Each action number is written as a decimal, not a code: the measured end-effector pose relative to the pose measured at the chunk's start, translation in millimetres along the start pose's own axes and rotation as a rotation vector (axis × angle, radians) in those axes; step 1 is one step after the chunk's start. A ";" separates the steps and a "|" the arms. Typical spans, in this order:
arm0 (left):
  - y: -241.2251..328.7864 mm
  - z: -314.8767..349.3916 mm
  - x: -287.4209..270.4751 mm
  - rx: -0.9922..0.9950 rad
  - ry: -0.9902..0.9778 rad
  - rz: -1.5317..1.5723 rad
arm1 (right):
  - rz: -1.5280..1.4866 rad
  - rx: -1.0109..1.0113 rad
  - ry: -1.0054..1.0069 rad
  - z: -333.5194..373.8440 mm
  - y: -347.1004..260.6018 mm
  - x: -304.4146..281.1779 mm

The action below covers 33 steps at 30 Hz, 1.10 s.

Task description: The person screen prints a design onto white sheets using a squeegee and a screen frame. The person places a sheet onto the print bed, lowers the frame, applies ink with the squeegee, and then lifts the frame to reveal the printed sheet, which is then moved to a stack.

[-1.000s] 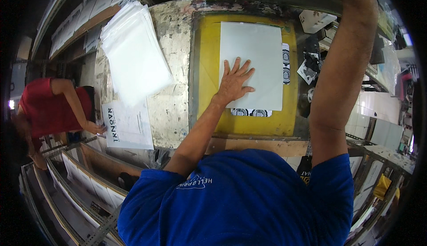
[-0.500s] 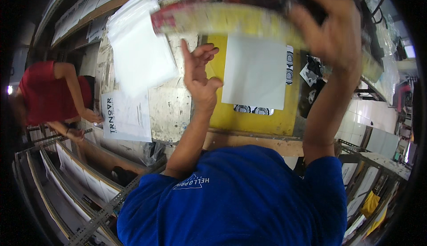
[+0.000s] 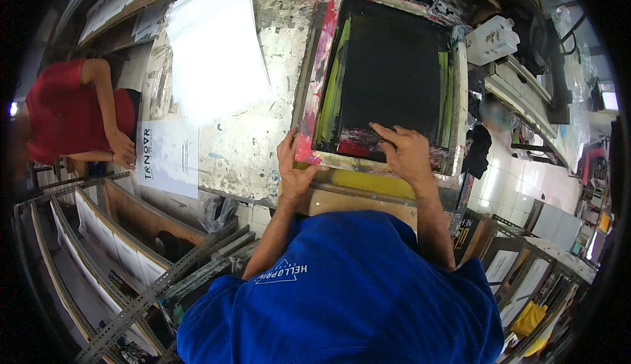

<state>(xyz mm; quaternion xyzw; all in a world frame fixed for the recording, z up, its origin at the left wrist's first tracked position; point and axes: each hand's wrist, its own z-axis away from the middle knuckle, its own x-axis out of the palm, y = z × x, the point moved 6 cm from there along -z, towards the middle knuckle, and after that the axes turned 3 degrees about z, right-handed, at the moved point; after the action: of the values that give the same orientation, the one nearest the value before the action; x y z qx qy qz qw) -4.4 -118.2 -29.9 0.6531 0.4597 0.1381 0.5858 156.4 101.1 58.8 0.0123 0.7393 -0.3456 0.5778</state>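
Note:
A screen-printing frame (image 3: pixel 461 94) with a dark mesh (image 3: pixel 394 61) lies lowered in front of me. Pink and yellow-green ink stains mark its border. At its near left corner, my left hand (image 3: pixel 294 170) grips the frame, fingers along the left side and thumb at the near edge. My right hand (image 3: pixel 407 153) rests over the near rim, its fingers stretched out onto the reddish, ink-smeared end of the mesh. A strip of yellow board (image 3: pixel 368 183) shows below the frame; whatever lies under the mesh is hidden.
Left of the frame, a stack of white sheets (image 3: pixel 217 48) lies on the stained table (image 3: pixel 279 42). A printed white sheet (image 3: pixel 167 157) is near a person in red (image 3: pixel 72 111). A white container (image 3: pixel 491 40) stands right of the frame. Shelving (image 3: pixel 125 232) flanks the lower left.
The raised frame has come down over the yellow board and its white sheet. My right hand has moved down to the near rim; my left hand has closed on the corner.

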 end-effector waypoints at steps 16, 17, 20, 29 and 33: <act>-15.1 11.9 -4.6 -0.070 -0.116 -0.303 | 0.270 -0.054 0.244 -133.9 94.8 30.5; -17.8 12.9 -4.3 -0.073 -0.121 -0.307 | 0.286 -0.061 0.261 -149.5 105.2 29.3; -22.5 15.1 -5.1 -0.055 -0.108 -0.292 | 0.329 -0.070 0.292 -194.2 128.1 24.2; -18.8 15.9 -6.1 -0.087 -0.098 -0.250 | 0.358 -0.142 0.258 -293.4 169.3 2.6; -14.8 13.1 -6.7 -0.033 -0.082 -0.225 | 0.342 -0.129 0.317 -315.7 169.2 -10.5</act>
<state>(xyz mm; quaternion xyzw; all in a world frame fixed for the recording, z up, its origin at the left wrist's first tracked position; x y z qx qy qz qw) -5.1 -133.2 -44.3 0.5929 0.5032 0.0521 0.6265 -36.5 399.6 13.4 0.1545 0.8285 -0.1882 0.5042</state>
